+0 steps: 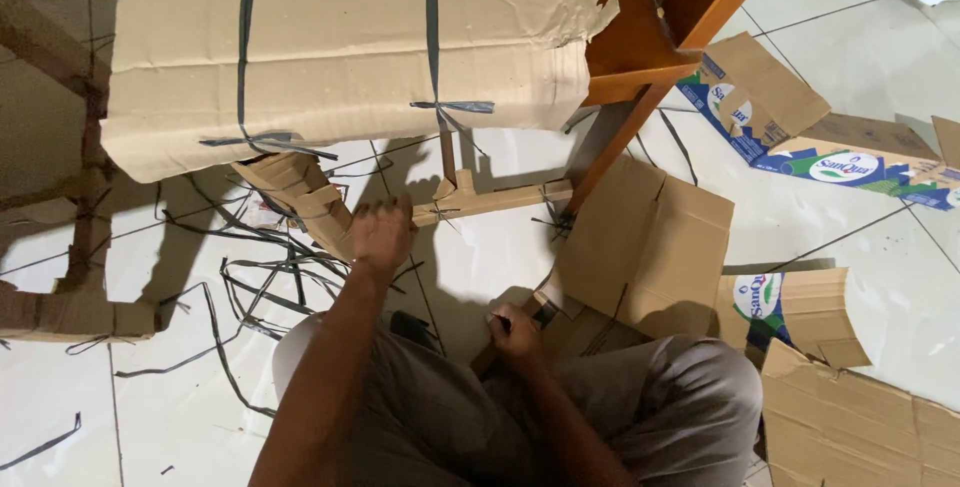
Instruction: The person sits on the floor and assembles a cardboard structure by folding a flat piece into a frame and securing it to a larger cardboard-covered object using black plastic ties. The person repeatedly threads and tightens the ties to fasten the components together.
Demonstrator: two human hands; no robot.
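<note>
Nearest us are our own knees in grey trousers (640,407), folded as we sit on the white floor (480,267). Our right hand (515,332) rests low by the knee, fingers curled shut around a small dark tool (500,323); we cannot tell what kind it is. Our left hand (382,232) reaches forward with fingers bent, pressing on a leg (305,197) wrapped in cardboard, seemingly to steady it or pull at the wrap.

Just beyond the left hand a wrapped crossbar (490,204) runs toward the right, and above both hands sits the large cardboard-covered top (340,47), bound by two dark straps (432,27) knotted at its lower edge. Bare orange-brown wood (650,37) shows up and right of the hands, where the wrapping is already off. Another wrapped leg (70,312) stands far to the left.

Loose cut straps (250,282) litter the floor left of the left hand, too tangled to count. To the right of the right hand we count about five cardboard pieces (650,237), some printed blue and green.
</note>
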